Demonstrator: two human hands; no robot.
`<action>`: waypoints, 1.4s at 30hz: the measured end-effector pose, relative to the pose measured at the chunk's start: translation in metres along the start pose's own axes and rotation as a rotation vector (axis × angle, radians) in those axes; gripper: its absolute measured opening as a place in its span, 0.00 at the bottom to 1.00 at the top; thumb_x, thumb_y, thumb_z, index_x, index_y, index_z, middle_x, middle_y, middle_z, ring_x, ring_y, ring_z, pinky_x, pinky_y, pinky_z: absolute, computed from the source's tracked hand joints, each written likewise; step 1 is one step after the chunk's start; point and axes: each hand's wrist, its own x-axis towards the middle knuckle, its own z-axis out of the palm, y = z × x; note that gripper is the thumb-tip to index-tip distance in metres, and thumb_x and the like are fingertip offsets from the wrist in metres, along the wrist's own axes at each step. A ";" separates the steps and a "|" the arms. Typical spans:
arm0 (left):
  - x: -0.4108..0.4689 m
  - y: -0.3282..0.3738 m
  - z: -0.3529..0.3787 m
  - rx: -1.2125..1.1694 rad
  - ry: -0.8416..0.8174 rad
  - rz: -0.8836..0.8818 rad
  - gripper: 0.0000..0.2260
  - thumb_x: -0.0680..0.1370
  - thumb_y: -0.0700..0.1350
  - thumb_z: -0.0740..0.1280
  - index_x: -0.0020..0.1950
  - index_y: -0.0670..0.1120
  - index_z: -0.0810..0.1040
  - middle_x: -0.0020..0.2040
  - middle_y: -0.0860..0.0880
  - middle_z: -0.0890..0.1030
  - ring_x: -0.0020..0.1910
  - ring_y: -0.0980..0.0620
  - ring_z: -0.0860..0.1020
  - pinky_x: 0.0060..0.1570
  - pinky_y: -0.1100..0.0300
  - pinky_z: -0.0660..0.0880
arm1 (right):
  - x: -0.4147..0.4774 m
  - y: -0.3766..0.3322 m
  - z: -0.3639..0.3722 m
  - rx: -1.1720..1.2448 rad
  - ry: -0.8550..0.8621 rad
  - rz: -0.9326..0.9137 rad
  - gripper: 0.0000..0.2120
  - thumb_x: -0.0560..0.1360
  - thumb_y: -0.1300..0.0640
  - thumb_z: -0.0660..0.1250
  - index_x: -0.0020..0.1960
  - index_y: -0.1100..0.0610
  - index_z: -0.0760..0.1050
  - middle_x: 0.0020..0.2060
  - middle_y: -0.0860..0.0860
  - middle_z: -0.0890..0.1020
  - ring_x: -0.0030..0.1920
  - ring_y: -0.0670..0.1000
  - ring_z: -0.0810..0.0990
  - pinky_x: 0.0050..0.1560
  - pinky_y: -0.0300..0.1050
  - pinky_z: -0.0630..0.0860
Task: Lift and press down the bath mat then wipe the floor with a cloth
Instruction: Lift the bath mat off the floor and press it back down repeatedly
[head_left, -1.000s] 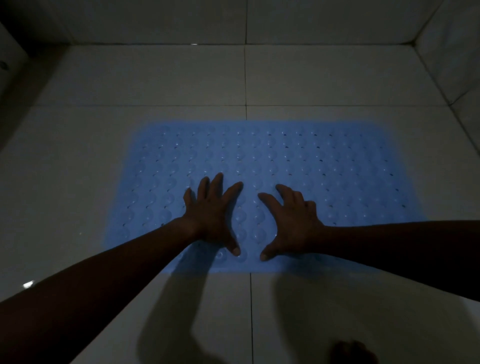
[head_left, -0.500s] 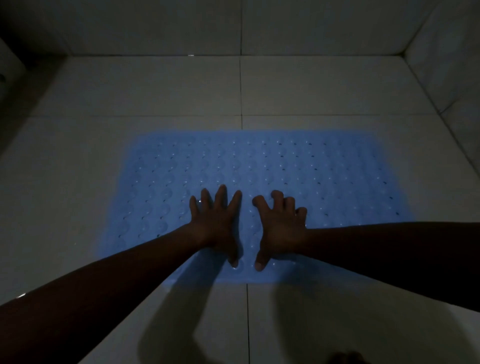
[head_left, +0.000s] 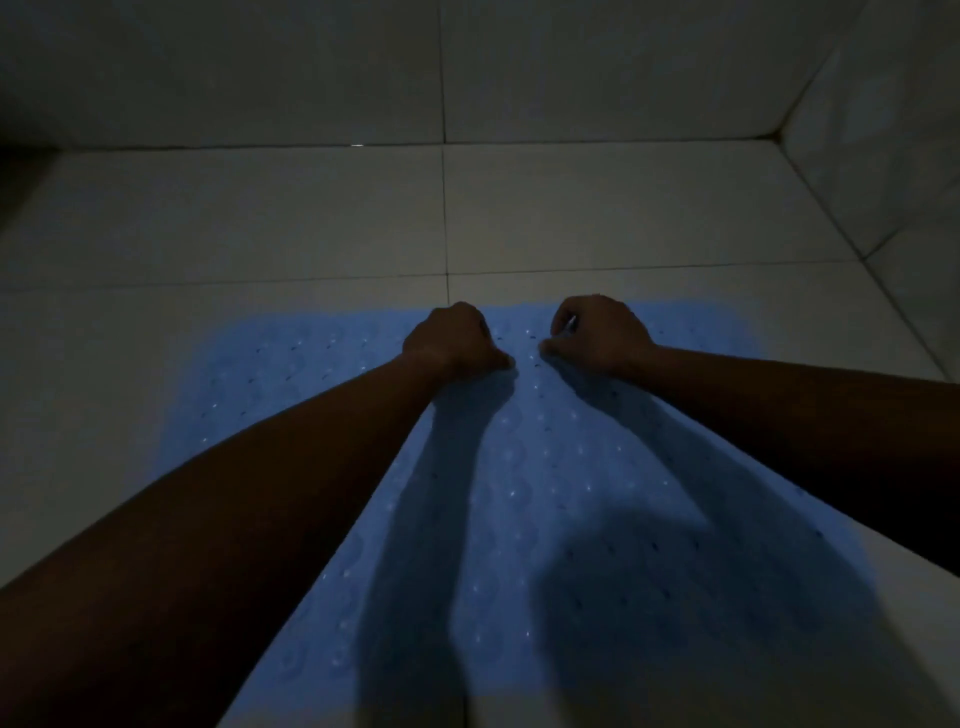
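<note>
A light blue bath mat (head_left: 524, 467) with rows of bumps and small holes lies flat on the white tiled floor (head_left: 249, 218). Both my arms reach across it to its far edge. My left hand (head_left: 454, 338) and my right hand (head_left: 597, 335) sit side by side there, a small gap apart. Their fingers curl down over the mat's far edge, and the thumbs point toward each other. The fingertips are hidden. No cloth is in view. The light is dim, and shadows of my arms and head fall on the mat.
A tiled back wall (head_left: 467, 67) rises beyond the floor. Another tiled wall (head_left: 878, 135) closes the right side, meeting the back wall at a corner. Bare floor tiles lie left of the mat and behind it.
Both hands went from lying flat with spread fingers near the mat's near edge to curled at its far edge. The camera moved forward and lower over the mat.
</note>
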 end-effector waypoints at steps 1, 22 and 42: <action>0.013 0.002 0.002 -0.029 0.005 -0.040 0.26 0.66 0.64 0.77 0.53 0.45 0.82 0.55 0.44 0.83 0.53 0.44 0.80 0.53 0.50 0.79 | 0.013 0.002 -0.003 0.020 -0.035 0.008 0.13 0.71 0.45 0.75 0.45 0.53 0.78 0.52 0.54 0.82 0.54 0.57 0.79 0.54 0.51 0.77; 0.078 0.012 -0.016 -0.276 -0.195 -0.346 0.17 0.71 0.49 0.78 0.32 0.42 0.75 0.23 0.46 0.76 0.26 0.50 0.75 0.23 0.64 0.70 | 0.085 0.000 -0.011 -0.012 -0.230 0.297 0.31 0.64 0.38 0.79 0.47 0.66 0.79 0.47 0.56 0.83 0.50 0.58 0.83 0.55 0.51 0.79; 0.047 0.011 0.001 -0.014 0.046 -0.185 0.36 0.54 0.61 0.83 0.52 0.40 0.80 0.48 0.44 0.80 0.53 0.45 0.79 0.42 0.56 0.73 | 0.071 0.001 0.003 -0.126 -0.302 0.198 0.55 0.42 0.32 0.80 0.61 0.62 0.77 0.57 0.58 0.79 0.52 0.60 0.80 0.47 0.53 0.81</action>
